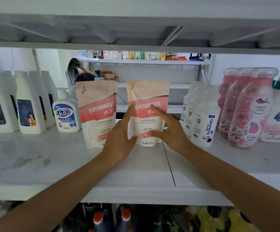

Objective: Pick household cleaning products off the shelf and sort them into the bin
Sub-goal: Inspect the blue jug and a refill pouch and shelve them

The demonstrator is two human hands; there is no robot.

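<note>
Now reaching with both hands for the right Seaways detergent pouch point(148, 97), upright on the white shelf point(135, 164), just beside its twin, the left Seaways detergent pouch point(96, 111). With the left hand point(119, 138) at the pouch's left edge, fingers point(127, 116) straight and a bit apart, thumb low against the front. With the right hand point(171, 131) over the front and right side, fingers point(159, 112) straight and spread, one long finger laid across the word Seaways. Not yet closed round the pouch, just touching or very near; hard to tell which. No bin anywhere in view.

Could go wrong from here: a soft, floppy pouch, likely easy to tip backward with a push from flat fingers. Could also bump the left Seaways detergent pouch, standing so close, and knock it over. Could slip out if squeezed only at the smooth sides. Best to close both hands round the middle and lift up first, keeping clear of the Oil enemy bottles point(204, 124) near the right hand.

Counting now:
- Two Seaways pouches.
- One blue-and-white hand wash bottle point(66, 114).
- Three Oil enemy bottles, as far as can be seen.
- Three pink bead bottles point(246, 111).
- One white bottle with a green cap point(278, 118) at the far right.
- A bunch of tall white bottles point(28, 104) at the far left, maybe four or five, too crowded to count for sure.
- Down below, two red-capped bottles point(97, 218) and some yellow bottles point(209, 216), too blurry to count.
</note>
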